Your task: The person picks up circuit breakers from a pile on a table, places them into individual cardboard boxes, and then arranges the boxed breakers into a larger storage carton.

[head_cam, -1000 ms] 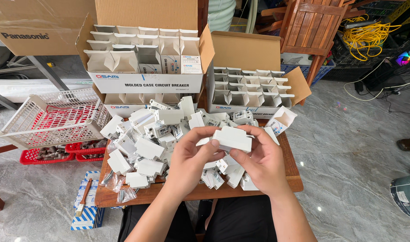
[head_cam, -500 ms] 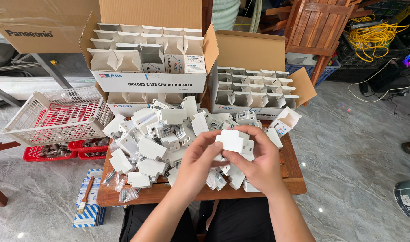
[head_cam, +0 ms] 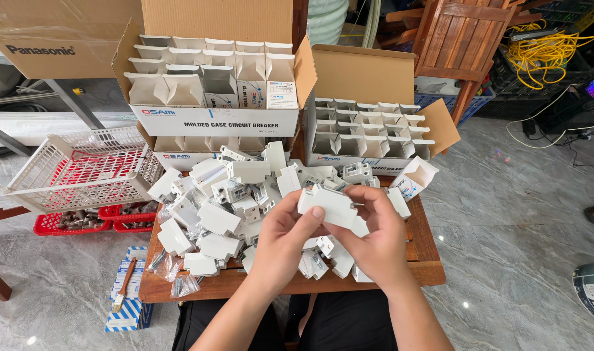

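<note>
White plastic breaker part point(head_cam: 328, 205) held above the wooden table point(head_cam: 427, 260), both hands on it. Left hand point(head_cam: 285, 240) closed on its lower left edge, thumb pressed on the front; right hand point(head_cam: 375, 234) clamped round its right end. Loose white parts point(head_cam: 212, 214) heaped across the table, many unhandled. Two open cartons point(head_cam: 368, 133) behind hold rows of small boxes, flaps up.

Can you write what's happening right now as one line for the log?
left hand: holds white plastic part | right hand: holds same part | under: pile of white parts on wooden table
</note>
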